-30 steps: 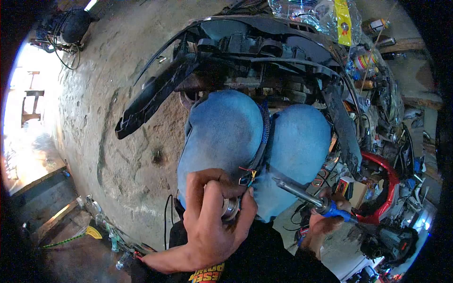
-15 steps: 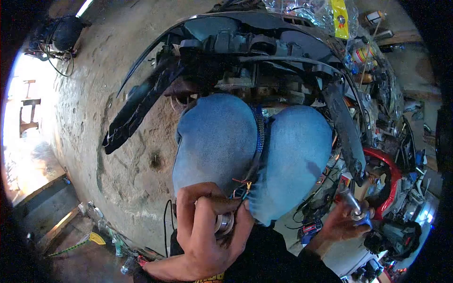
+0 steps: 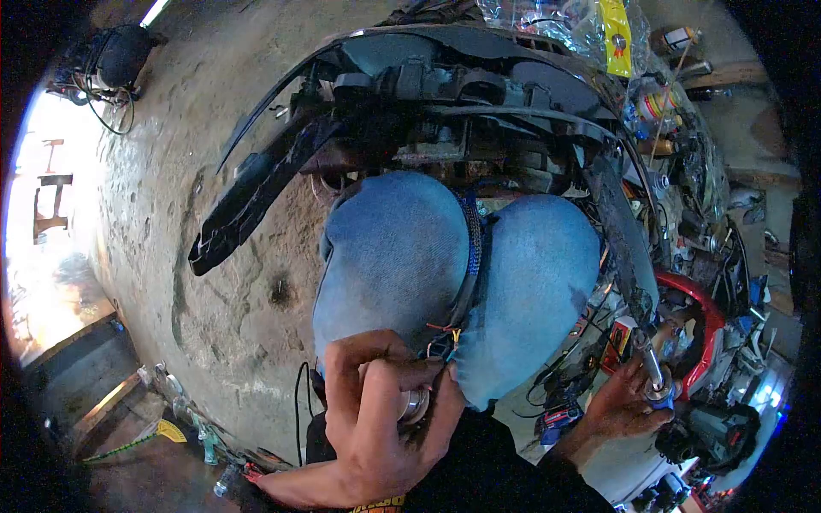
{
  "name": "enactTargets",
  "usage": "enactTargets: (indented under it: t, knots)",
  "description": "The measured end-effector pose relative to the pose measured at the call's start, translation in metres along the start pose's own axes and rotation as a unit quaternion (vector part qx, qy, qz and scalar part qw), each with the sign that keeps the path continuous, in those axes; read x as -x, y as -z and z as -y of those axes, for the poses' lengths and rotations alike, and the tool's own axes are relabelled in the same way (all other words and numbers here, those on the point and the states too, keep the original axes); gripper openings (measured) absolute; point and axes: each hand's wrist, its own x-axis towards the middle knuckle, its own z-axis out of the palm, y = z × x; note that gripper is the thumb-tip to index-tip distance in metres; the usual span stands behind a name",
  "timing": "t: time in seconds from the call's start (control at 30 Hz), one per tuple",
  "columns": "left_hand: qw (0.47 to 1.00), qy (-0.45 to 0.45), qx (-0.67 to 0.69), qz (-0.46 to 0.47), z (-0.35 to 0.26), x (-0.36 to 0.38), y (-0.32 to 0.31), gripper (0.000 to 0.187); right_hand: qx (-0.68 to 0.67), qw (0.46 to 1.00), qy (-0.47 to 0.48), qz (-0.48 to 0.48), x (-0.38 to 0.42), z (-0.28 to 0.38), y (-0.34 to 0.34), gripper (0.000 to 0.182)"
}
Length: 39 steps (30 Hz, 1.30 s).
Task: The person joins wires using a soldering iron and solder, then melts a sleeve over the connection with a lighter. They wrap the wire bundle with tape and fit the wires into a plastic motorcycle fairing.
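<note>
Over my lap, my left hand [image 3: 385, 419] is closed, its thumb and fingertips pinching a dark cable [image 3: 472, 248] near its end. Thin red, yellow and blue wires [image 3: 451, 339] fan out there. A silver round spool [image 3: 414, 405], perhaps of solder, sits within the same hand, partly hidden by the fingers. Out to the right, my right hand [image 3: 623, 403] grips what looks like a soldering iron [image 3: 652, 363], with a shiny metal barrel and a blue part at the fingers. Its barrel points up and away from the wires.
A black motorcycle fairing [image 3: 402, 77] arches beyond my knees [image 3: 393, 248]. A red curved part [image 3: 705, 333] lies at the right among tools, wires and bottles. A blue-and-red device [image 3: 560, 419] lies near my right forearm. Rough concrete floor [image 3: 231, 342] stretches left.
My right hand and the soldering iron have shifted slightly, the barrel now further right. My left hand keeps its pinch on the cable and has barely moved.
</note>
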Motion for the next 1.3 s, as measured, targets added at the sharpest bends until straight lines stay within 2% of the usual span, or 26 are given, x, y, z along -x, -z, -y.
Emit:
enactTargets:
  t: [0.43,0.63,0.73,0.83,0.93,1.0,1.03,1.1,1.17,1.3]
  knots:
    - [0.999,-0.035,0.010,0.026,0.005,-0.002,0.005,0.026,0.064,0.993,-0.028,0.098,-0.003,-0.011,-0.018,0.048]
    - [0.998,-0.054,0.020,0.025,0.009,0.000,0.007,0.026,0.148,0.987,0.020,0.057,0.001,-0.021,-0.027,0.040]
    - [0.997,-0.062,0.045,0.028,0.013,0.001,0.008,0.024,0.074,0.996,0.021,-0.055,0.009,-0.026,-0.020,0.051]
    - [0.994,-0.054,0.088,0.039,0.019,0.003,0.006,0.021,-0.055,0.989,-0.124,0.056,0.013,-0.039,-0.039,0.052]
    - [0.990,-0.053,0.123,0.047,0.024,0.003,0.004,0.019,0.083,0.966,-0.187,0.158,0.003,-0.050,-0.061,0.038]
    - [0.987,-0.058,0.138,0.052,0.024,0.003,0.004,0.019,0.239,0.932,-0.123,0.244,-0.004,-0.067,-0.095,0.027]
    - [0.986,-0.061,0.143,0.055,0.024,0.003,0.004,0.020,0.306,0.905,-0.019,0.295,0.000,-0.081,-0.102,0.028]
    - [0.984,-0.075,0.149,0.061,0.025,0.002,0.004,0.021,0.384,0.842,0.096,0.365,-0.004,-0.096,-0.112,0.034]
    - [0.982,-0.091,0.146,0.071,0.027,0.000,0.006,0.021,0.418,0.801,0.113,0.412,-0.013,-0.103,-0.121,0.041]
    - [0.980,-0.108,0.146,0.076,0.028,-0.002,0.007,0.022,0.428,0.784,0.076,0.443,-0.021,-0.107,-0.128,0.037]
